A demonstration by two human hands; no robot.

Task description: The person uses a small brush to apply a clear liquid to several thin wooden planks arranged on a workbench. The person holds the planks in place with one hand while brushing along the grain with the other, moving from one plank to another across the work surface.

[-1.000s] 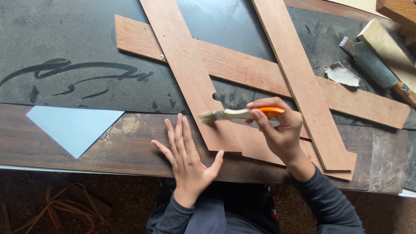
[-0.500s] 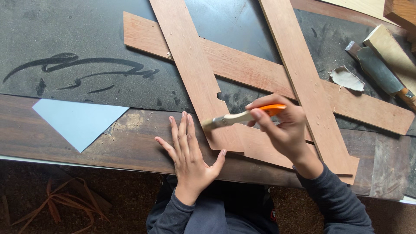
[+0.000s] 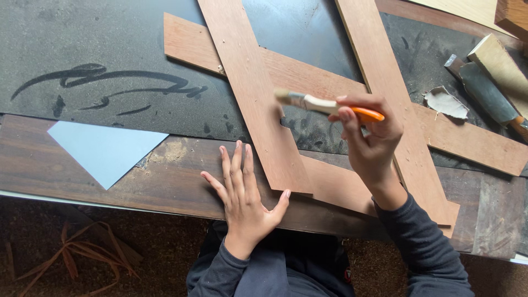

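My right hand grips a small paintbrush with an orange handle, its bristles pointing left over the left upright strip of a brown wooden frame. The frame is made of crossed flat strips lying on a dark worktop. My left hand lies flat with fingers spread on the brown table edge, its thumb touching the lower end of that strip.
A pale blue triangular sheet lies at the left on the table. At the right are a torn scrap, a dark tool with a wooden handle and a pale wood block. Black paint marks streak the dark surface.
My right hand has lifted the brush up and to the right, from the strip's lower part to higher on the frame. The left hand stays flat on the table.
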